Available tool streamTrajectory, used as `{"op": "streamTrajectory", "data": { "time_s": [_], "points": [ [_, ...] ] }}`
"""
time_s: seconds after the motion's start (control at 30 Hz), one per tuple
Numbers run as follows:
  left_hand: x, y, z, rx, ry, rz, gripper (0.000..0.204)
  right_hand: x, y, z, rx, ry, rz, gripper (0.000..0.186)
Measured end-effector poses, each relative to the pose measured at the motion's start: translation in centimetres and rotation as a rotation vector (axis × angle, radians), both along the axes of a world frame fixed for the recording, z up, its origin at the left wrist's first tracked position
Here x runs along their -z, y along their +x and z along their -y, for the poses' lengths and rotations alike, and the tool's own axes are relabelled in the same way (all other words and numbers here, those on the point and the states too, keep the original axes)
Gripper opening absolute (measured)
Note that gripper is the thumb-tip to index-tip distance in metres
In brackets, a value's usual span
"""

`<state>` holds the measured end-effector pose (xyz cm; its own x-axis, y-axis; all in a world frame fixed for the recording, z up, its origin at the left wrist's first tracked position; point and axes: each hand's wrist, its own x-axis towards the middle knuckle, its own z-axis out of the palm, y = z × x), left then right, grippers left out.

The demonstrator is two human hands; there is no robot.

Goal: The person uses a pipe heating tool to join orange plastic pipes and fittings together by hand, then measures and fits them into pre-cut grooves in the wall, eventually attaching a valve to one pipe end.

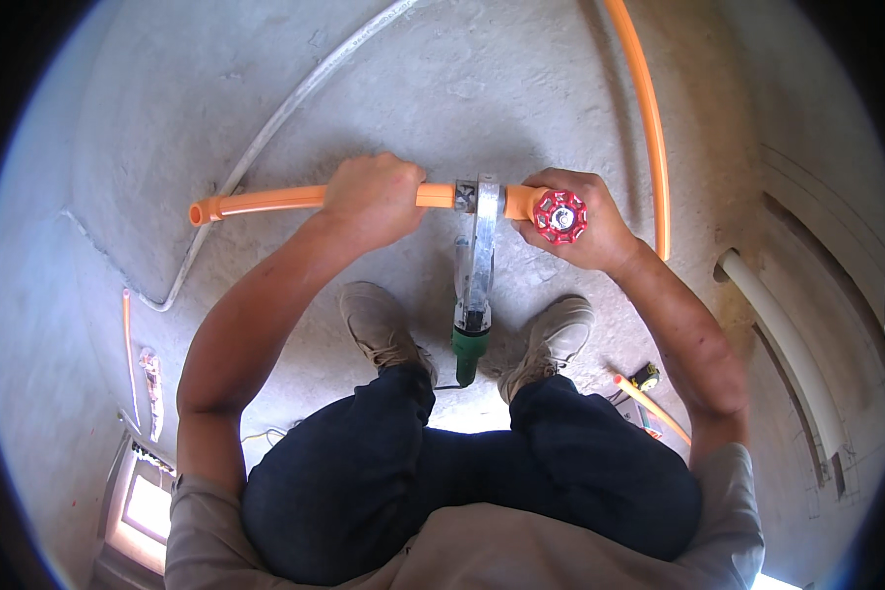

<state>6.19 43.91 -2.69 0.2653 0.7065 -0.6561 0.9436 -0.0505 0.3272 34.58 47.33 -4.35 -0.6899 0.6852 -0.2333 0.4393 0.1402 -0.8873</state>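
Observation:
My left hand [376,200] is closed around an orange plastic pipe [270,200], whose far left end carries a short orange fitting [205,211]. The pipe's right end meets the head of a pipe welding iron [482,236] with a flat metal plate and a green handle [469,354] pointing toward me. On the iron's other side, my right hand [590,231] is wrapped around an orange valve body [521,202] topped by a red handwheel [560,216]. Whether the pipe and valve sit inside or on the heating dies cannot be made out.
A long orange pipe [649,128] lies at the right, and a grey-white conduit [285,108] curves across the floor at the left. Behind my right shoe [560,329] are a tape measure [645,376] and a short orange pipe [649,405]. A white pipe [782,334] runs by the right wall.

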Motion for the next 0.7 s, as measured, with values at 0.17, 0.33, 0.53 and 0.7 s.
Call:
{"op": "streamTrajectory", "data": {
  "time_s": [0.17,0.33,0.53,0.7],
  "points": [
    [-0.1,-0.4,-0.1,0.015,-0.002,0.049,0.020,-0.6,0.2,-0.5,-0.013,-0.034,0.027,0.039],
    [-1.1,-1.5,-0.4,0.007,-0.041,0.149,0.021,-1.3,0.4,-0.4,-0.019,-0.035,0.095,0.041],
    [-1.4,-2.1,-1.1,0.029,-0.134,0.216,0.025,-2.1,0.3,-0.3,-0.042,-0.074,0.194,0.041],
    [-0.4,-1.6,-0.7,0.037,-0.053,0.083,0.021,-1.2,0.6,-0.1,-0.016,-0.130,0.170,0.038]
  ]
}}
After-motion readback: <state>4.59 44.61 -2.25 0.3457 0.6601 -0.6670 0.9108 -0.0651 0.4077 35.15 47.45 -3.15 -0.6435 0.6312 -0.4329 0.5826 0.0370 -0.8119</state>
